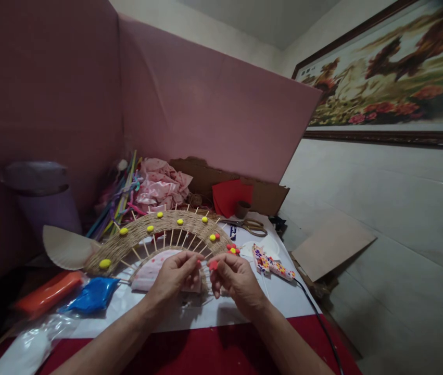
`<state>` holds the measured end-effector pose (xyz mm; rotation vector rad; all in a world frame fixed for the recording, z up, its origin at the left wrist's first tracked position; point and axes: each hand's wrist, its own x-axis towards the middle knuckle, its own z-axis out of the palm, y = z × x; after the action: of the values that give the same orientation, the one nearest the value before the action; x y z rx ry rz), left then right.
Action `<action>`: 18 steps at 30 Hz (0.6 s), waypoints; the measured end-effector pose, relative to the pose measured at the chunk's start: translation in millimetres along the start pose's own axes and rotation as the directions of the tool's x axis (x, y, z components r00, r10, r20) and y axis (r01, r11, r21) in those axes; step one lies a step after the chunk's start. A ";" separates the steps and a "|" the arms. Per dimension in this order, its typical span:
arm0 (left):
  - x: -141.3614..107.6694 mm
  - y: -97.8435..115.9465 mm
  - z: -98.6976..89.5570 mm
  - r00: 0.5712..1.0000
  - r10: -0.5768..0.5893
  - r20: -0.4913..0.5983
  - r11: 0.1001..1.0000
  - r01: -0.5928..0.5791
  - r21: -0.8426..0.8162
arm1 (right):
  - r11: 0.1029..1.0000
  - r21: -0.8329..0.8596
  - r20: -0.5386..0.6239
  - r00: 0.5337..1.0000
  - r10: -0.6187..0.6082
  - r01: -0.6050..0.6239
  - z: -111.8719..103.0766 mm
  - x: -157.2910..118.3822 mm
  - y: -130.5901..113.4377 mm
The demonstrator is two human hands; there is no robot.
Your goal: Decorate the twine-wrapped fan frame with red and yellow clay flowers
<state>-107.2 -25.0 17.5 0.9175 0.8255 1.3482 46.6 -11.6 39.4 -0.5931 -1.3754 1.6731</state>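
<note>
My left hand [174, 272] and my right hand [240, 282] are close together over the table's middle, fingertips pinched. Between the right fingertips is a piece of soft red modelling clay [214, 265]. A smaller red bit of clay [199, 262] shows at the left fingertips. Just behind them stands an arch woven from brown twine [166, 221] over thin wooden sticks, dotted with flattened yellow clay balls [105, 264]. At its right end, red balls [232, 246] surround a yellow one. Pale pink dotted fabric [154, 268] fills the inner curve, partly hidden by my left hand.
A flower-patterned glue gun [271, 264] with a black cord lies at right, near scissors [254, 225]. Bags of orange clay [51, 292], blue clay [94, 295] and white clay [26, 351] are at left. Pipe cleaners [122, 195], pink cloth [162, 182] and red sheets [231, 197] are behind.
</note>
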 end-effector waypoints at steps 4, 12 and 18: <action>-1.8 0.9 0.9 0.998 -0.030 0.064 0.999 0.031 -0.018 | 0.987 -0.136 -0.103 0.990 -0.094 0.079 -1.0 1.7 2.9; -12.7 7.3 8.7 0.996 -0.060 0.061 0.974 0.045 0.221 | 0.783 -0.564 -0.080 0.926 -0.369 0.263 -2.2 -1.9 10.0; -12.1 4.1 7.0 0.984 -0.119 0.135 0.990 0.108 0.088 | 0.594 -0.734 0.031 0.890 -0.454 0.329 -1.6 -6.3 10.0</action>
<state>-103.4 -37.5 23.9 1.0012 0.8163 1.1454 47.9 -16.1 28.5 -0.7639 -1.8820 0.6480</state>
